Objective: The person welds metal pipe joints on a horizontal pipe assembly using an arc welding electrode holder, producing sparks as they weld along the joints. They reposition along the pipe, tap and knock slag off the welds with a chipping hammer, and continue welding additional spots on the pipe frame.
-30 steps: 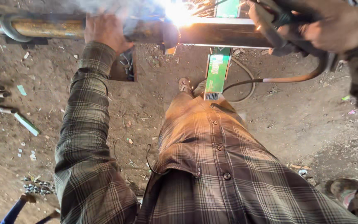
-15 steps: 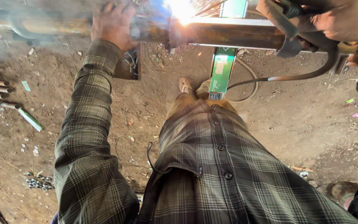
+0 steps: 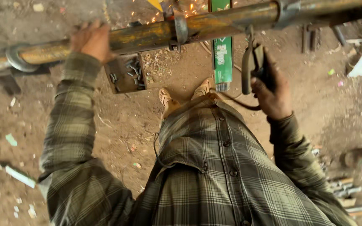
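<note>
Dirt floor (image 3: pixel 126 125) below. Left hand (image 3: pixel 91 39) wraps rusty pipe (image 3: pixel 147 35); right hand (image 3: pixel 271 90) closed on electrode holder (image 3: pixel 252 69). Better steady pipe, keep holder firm.

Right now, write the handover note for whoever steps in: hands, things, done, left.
Left hand: gripping the rusty pipe, which lies across at waist height.
Right hand: holding the welding holder just under the pipe, cable trailing down.
Ring sits on the pipe; sparks show above it.
Box of small metal pieces and green packet lie on the dirt floor below.
Done: cannot tell how far the weld has got.
Left: check the seam at the ring.
</note>
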